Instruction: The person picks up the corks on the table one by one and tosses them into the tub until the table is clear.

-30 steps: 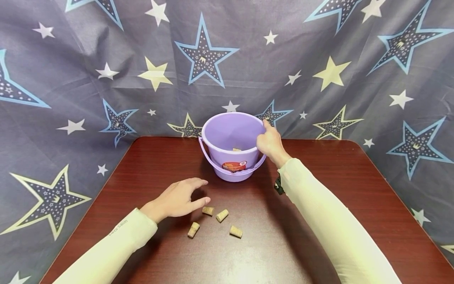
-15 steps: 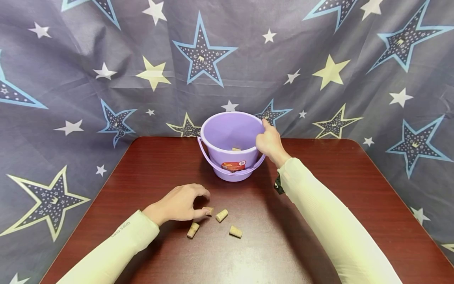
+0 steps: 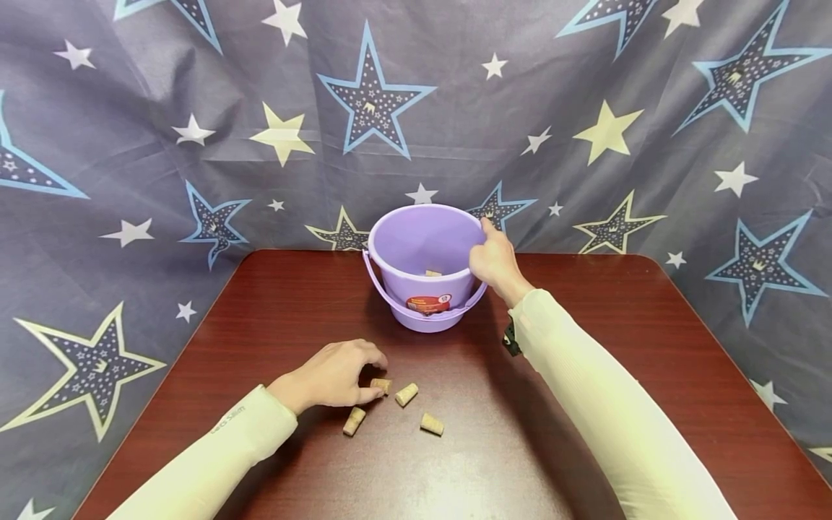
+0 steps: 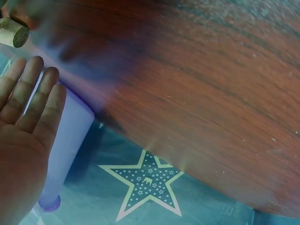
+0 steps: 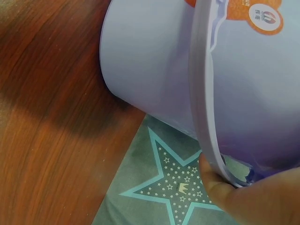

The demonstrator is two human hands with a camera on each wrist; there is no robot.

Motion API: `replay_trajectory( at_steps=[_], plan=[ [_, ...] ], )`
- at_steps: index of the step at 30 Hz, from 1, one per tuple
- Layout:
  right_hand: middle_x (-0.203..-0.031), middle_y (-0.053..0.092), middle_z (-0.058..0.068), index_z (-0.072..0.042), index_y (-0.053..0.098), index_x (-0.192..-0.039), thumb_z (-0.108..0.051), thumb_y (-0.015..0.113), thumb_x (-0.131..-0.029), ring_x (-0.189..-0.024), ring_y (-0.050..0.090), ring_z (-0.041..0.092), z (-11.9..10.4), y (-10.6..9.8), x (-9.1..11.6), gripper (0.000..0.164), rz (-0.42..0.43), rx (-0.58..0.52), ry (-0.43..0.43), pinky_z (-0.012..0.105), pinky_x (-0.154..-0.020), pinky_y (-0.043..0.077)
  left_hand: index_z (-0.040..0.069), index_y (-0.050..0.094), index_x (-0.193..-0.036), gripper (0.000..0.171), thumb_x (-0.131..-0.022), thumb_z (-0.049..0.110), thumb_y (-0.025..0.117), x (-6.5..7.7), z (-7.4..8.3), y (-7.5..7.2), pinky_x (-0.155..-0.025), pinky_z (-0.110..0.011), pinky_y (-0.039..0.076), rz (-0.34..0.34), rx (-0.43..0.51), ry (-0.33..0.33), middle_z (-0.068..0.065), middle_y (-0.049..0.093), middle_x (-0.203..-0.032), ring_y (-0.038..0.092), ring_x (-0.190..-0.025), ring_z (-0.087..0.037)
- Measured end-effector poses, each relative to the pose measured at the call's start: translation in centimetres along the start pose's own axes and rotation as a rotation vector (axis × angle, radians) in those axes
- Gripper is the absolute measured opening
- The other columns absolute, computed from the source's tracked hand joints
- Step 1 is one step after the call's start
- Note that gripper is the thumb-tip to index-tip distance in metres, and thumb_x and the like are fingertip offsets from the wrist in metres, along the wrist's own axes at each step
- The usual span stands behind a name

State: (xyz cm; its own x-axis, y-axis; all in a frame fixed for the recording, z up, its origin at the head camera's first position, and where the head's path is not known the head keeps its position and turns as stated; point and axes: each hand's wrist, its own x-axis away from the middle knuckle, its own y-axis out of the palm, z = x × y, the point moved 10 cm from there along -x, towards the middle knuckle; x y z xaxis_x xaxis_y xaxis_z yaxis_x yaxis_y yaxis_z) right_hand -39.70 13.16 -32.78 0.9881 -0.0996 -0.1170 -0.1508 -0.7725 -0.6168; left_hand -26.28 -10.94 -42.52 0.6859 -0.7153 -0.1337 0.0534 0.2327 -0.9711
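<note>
A cork (image 3: pixel 383 385) lay on the table (image 3: pixel 611 303) between the parted thumb and loosely bent fingers of the left hand (image 3: pixel 333 374); whether they touched it was unclear. Three other corks (image 3: pixel 406 394) lay near. Beyond, the right hand (image 3: pixel 497 263) gripped the upright purple bucket (image 3: pixel 396 285) by its rim. Starry cloth (image 3: pixel 455 130) hung behind.

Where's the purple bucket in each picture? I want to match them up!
Head: the purple bucket stands near the middle, toward the back of the table.
Left wrist: only part of the purple bucket shows, at the lower left, partly behind the left hand.
Right wrist: the purple bucket fills the upper right, above the right hand.
Shared landmark: the star-printed cloth shows in all three.
</note>
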Motion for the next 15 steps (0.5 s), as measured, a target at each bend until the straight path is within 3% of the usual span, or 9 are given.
replay_trajectory(
  at_steps=[8, 15],
  plan=[
    [-0.164, 0.035, 0.014, -0.010, 0.025, -0.164, -0.005, 0.038, -0.092, -0.149, 0.034, 0.028, 0.01, 0.02, 0.10, 0.073, -0.007, -0.005, 0.009, 0.040, -0.121, 0.027, 0.019, 0.076, -0.109, 0.034, -0.080, 0.035, 0.082, -0.04, 0.17, 0.45, -0.090, -0.038, 0.055, -0.025, -0.023, 0.007, 0.007, 0.070, -0.109, 0.066, -0.105, -0.014],
    [-0.163, 0.035, 0.014, -0.010, 0.026, -0.164, -0.005, 0.038, -0.092, -0.148, 0.035, 0.028, 0.09, -0.03, 0.04, 0.073, -0.001, 0.000, 0.005, 0.040, -0.121, 0.027, 0.023, 0.076, -0.103, 0.027, -0.079, 0.032, 0.083, -0.23, 0.56, 0.51, -0.084, -0.037, 0.055, -0.031, -0.037, 0.031, 0.011, 0.069, -0.100, 0.063, -0.096, -0.010]
  ],
)
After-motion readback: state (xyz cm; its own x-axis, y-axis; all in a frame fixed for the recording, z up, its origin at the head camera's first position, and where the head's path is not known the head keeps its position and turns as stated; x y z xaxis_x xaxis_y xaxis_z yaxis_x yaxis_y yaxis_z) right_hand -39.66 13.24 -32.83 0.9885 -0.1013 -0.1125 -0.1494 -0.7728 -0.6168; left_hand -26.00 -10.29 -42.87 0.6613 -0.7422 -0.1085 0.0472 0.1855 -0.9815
